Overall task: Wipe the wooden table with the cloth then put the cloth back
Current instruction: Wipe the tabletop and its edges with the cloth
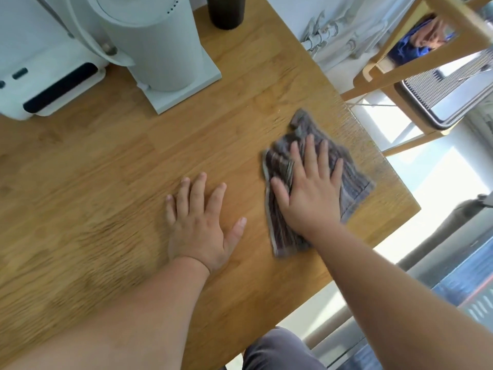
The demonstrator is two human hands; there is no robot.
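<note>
Wooden table (106,182) fills the view, with a white appliance (160,49) at its far side. Striped cloth (354,182) lies near the right edge, seemingly bunched, though blur hides its folds. Right hand (312,190) presses flat on it, fingers straight; left hand (200,225) rests flat on bare wood, holding nothing. A wide outward stroke could carry the cloth off the edge, since nothing grips it.

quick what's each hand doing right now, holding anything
Left hand: open, fingers spread flat on the wooden table, holding nothing.
Right hand: open, straight fingers pressing the striped cloth flat on the table, no grip round it.
</note>
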